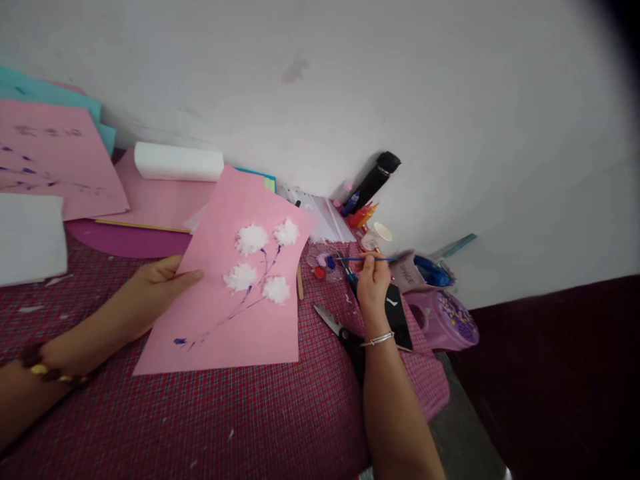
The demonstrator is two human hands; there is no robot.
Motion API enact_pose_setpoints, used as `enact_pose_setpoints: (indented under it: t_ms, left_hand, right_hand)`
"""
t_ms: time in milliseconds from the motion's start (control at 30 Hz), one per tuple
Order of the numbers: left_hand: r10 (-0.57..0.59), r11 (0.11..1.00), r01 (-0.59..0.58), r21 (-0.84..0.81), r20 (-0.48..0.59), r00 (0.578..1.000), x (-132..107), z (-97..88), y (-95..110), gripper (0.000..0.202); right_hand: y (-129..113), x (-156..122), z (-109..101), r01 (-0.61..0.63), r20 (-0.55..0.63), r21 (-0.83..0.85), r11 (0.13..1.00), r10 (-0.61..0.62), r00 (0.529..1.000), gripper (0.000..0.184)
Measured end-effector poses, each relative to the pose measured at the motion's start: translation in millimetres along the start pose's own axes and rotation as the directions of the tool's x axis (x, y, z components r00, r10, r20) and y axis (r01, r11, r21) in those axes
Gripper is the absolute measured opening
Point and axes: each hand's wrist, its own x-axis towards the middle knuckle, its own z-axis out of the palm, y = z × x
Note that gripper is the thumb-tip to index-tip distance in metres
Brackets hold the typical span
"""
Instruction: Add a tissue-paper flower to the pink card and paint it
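Note:
My left hand grips the left edge of a pink sheet of paper, thumb on top, and holds it tilted above the table. White fluffy flower heads stand out on the sheet, joined by a purple painted branch. In my right hand is a thin blue paintbrush, pinched between the fingers. The brush tip is at a clear palette with dabs of purple, pink and red paint. Scissors lie beside my right wrist.
A black phone rests right of my right hand. Behind stand paint bottles, a black flask and a paper cup. Paper roll and painted pink sheet are at left. A purple tub sits right.

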Motion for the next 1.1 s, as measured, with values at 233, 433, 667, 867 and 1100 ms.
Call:
enact_pose_setpoints:
  t_ms: [233, 433, 667, 867, 1100]
  left_hand:
    - [0.001, 1.000, -0.002, -0.019, -0.012, 1.000, 2.9, -1.5, -3.2, 0.044]
    - [0.005, 0.999, -0.005, -0.050, 0.004, 1.000, 3.2, -2.4, -4.7, 0.040]
    - [-0.002, 0.999, 0.002, -0.043, 0.011, 1.000, 1.7, -3.3, -3.3, 0.042]
    - [0.019, 0.998, -0.018, -0.060, 0.025, 1.000, 4.0, -5.3, -6.7, 0.049]
    - [0.008, 0.990, 0.000, -0.138, 0.061, 0.998, 7.3, -5.5, -7.5, 0.060]
  right_hand:
    - [1.2, -2.0, 3.0, -0.013, 0.020, 0.009, 1.000, 0.012, 1.000, 0.032]
    - [4.4, -1.3, 3.5, -0.019, 0.021, 0.006, 1.000, 0.019, 1.000, 0.031]
    - [0.4, -0.2, 0.7, -0.036, -0.015, 0.020, 0.999, 0.036, 0.999, 0.031]
    - [1.4, 0.5, 0.9, -0.079, -0.029, 0.075, 0.994, 0.082, 0.996, 0.029]
    - [1.0, 2.9, 1.2, -0.187, -0.116, 0.317, 0.930, 0.234, 0.965, 0.026]
